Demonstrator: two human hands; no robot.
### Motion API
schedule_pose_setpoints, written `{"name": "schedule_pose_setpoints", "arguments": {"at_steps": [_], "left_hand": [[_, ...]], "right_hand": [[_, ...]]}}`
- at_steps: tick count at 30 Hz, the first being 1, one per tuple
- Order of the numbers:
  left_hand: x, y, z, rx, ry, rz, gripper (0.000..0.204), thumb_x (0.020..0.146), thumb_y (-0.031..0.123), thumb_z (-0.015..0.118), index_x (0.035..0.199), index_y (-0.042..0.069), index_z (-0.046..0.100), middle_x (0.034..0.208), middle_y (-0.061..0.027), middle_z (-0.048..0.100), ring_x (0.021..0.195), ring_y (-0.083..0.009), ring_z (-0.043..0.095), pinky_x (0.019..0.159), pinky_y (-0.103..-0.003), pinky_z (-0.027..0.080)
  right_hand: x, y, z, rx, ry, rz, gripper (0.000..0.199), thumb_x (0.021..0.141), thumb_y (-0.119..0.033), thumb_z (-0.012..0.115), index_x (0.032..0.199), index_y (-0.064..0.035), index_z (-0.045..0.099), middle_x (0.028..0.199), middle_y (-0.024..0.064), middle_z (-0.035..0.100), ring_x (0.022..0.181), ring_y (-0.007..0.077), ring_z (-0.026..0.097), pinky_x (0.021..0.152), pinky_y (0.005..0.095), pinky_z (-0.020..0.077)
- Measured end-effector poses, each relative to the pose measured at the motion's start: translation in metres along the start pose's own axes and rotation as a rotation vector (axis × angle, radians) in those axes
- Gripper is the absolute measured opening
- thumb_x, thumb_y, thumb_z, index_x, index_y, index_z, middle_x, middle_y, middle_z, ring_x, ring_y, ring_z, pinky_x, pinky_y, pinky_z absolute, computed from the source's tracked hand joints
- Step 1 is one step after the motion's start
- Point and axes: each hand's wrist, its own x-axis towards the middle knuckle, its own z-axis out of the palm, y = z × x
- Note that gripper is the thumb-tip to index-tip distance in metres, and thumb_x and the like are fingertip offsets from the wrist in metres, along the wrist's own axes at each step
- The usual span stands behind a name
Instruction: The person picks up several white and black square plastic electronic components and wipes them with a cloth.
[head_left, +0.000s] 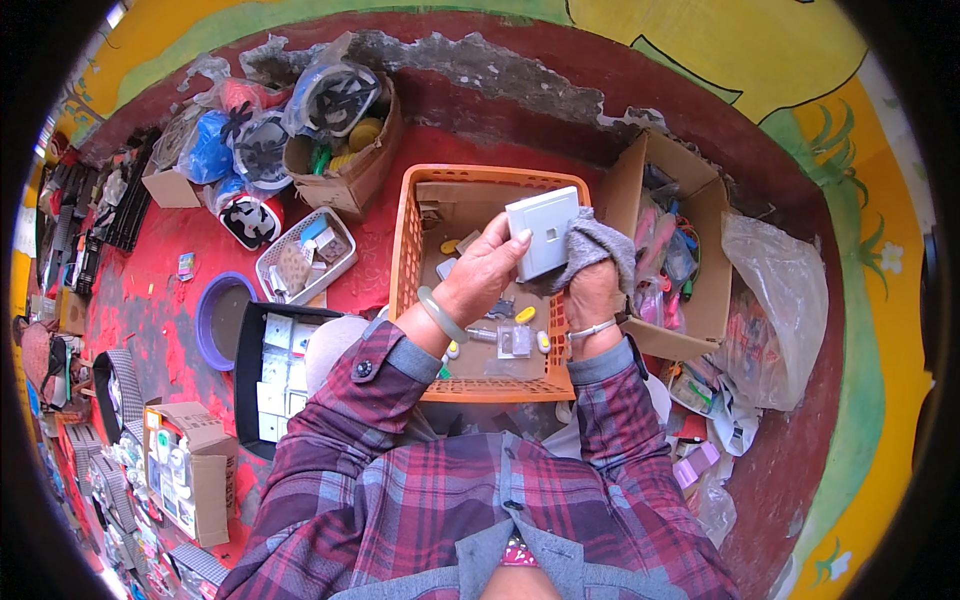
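Note:
A white square wall plate (541,232) with a small opening is held up above an orange plastic basket (408,240). My left hand (487,265) grips its left edge, thumb on the front face. My right hand (594,297) is closed on a grey cloth (600,250), which presses against the plate's right side. The right fingers are partly hidden by the cloth. Beneath my hands, a yellow piece (525,315) and a clear plastic box (514,342) lie in the basket with other small items.
Right of the basket stands a cardboard box (690,345) of bagged items. At left are a black box (250,400) of white plates, a purple basin (203,330) and a white tray (345,262). A fuller cardboard box (375,180) stands behind, near the wall.

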Motion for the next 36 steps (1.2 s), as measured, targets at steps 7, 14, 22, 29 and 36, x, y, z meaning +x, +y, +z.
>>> {"name": "schedule_pose_setpoints", "arguments": {"at_steps": [7, 14, 22, 29, 36], "left_hand": [[-0.001, 0.018, -0.003, -0.136, 0.090, -0.329, 0.034, 0.094, 0.027, 0.053, 0.119, 0.005, 0.050, 0.111, -0.0066, 0.060, 0.100, -0.0192, 0.060, 0.084, -0.040, 0.050], [0.003, -0.004, -0.009, 0.048, 0.115, -0.216, 0.029, 0.097, 0.026, 0.047, 0.110, 0.001, 0.055, 0.101, -0.0053, 0.063, 0.085, -0.0128, 0.061, 0.077, -0.027, 0.050], [0.007, 0.010, -0.013, -0.228, 0.283, -0.029, 0.032, 0.099, 0.025, 0.039, 0.121, 0.002, 0.046, 0.115, -0.0122, 0.058, 0.104, -0.0220, 0.058, 0.090, -0.036, 0.047], [0.004, 0.006, -0.006, -0.128, 0.191, -0.013, 0.035, 0.099, 0.026, 0.039, 0.127, 0.005, 0.043, 0.122, -0.0097, 0.055, 0.111, -0.0212, 0.055, 0.094, -0.036, 0.045], [0.001, -0.007, -0.005, -0.086, 0.020, 0.001, 0.033, 0.098, 0.021, 0.044, 0.126, 0.005, 0.044, 0.119, -0.0067, 0.055, 0.109, -0.0167, 0.054, 0.093, -0.032, 0.045]], "right_hand": [[0.023, 0.003, -0.028, -0.551, -0.204, -0.405, 0.016, 0.082, -0.006, 0.060, 0.095, 0.0003, 0.065, 0.092, 0.0086, 0.064, 0.085, 0.0187, 0.060, 0.077, 0.0307, 0.0484], [0.018, 0.022, -0.040, -0.611, -0.293, -0.257, 0.024, 0.077, -0.006, 0.057, 0.100, -0.0041, 0.064, 0.099, 0.0109, 0.064, 0.095, 0.0256, 0.060, 0.086, 0.0359, 0.0471], [0.016, -0.043, -0.008, 0.751, -0.277, 0.406, 0.039, 0.089, -0.024, 0.061, 0.121, -0.0022, 0.054, 0.117, 0.0078, 0.059, 0.108, 0.0186, 0.057, 0.094, 0.0320, 0.0462], [-0.005, -0.025, 0.016, 0.176, -0.104, 0.058, 0.019, 0.084, -0.004, 0.064, 0.103, -0.0016, 0.061, 0.100, 0.0024, 0.060, 0.090, 0.0128, 0.056, 0.085, 0.0271, 0.0467], [-0.003, -0.043, 0.011, 0.433, 0.076, 0.183, 0.015, 0.087, -0.008, 0.060, 0.100, 0.0000, 0.062, 0.094, 0.0036, 0.061, 0.084, 0.0139, 0.059, 0.077, 0.0267, 0.0498]]}}
